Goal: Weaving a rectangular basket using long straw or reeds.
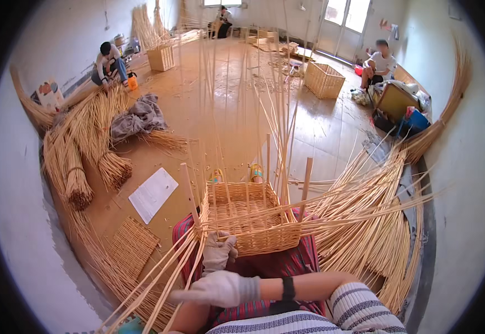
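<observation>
A half-woven wicker basket (pixel 253 243) rests on my lap, with a woven floor and low walls. Thick wooden stakes stand at its corners, and thin upright rods rise from its walls. My left hand (pixel 218 251), in a pale work glove, has its fingers curled round the near left corner of the basket. Across my left forearm reaches my gloved right hand (pixel 214 289), its fingertips over a fan of loose wicker rods (pixel 156 278) that trails from that corner. Blur hides whether those fingers grip a rod. More long rod ends (pixel 365 207) stick out rightward.
A large heap of rods (pixel 365 245) lies on my right. Left are a flat woven panel (pixel 133 245), a white sheet (pixel 153 195) and tied rod bundles (pixel 78 183). Finished-looking baskets (pixel 324 80) and several seated people (pixel 109 64) are farther off. Walls flank both sides.
</observation>
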`<state>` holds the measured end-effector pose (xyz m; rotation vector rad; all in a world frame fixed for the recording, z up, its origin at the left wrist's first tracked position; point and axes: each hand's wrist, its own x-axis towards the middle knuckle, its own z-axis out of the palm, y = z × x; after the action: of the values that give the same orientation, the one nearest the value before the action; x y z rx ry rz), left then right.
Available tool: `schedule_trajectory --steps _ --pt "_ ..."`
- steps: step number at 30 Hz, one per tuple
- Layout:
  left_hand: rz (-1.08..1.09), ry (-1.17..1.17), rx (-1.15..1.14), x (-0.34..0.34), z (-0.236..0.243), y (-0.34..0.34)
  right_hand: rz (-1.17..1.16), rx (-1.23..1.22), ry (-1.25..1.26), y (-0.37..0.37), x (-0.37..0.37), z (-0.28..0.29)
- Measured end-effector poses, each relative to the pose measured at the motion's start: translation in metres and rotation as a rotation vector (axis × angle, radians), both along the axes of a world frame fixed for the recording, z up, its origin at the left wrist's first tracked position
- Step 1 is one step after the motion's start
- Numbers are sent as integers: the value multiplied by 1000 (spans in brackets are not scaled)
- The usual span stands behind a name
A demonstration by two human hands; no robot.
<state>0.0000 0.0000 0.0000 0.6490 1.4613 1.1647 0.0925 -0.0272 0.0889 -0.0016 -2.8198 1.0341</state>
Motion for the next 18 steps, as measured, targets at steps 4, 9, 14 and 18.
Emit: schedule_trajectory --steps 4,9,14,18 --pt "11 -20 151 -3 -12 6 -690 -324 -143 32 60 -46" --pt "-86 -29 104 -9 -12 10 -1106 -667 896 113 82 -29" --pt "-28 -118 92 1 -13 12 -785 444 445 187 -6 51" --pt "-24 -167 89 -5 -14 9 -1008 814 -198 217 -86 86"
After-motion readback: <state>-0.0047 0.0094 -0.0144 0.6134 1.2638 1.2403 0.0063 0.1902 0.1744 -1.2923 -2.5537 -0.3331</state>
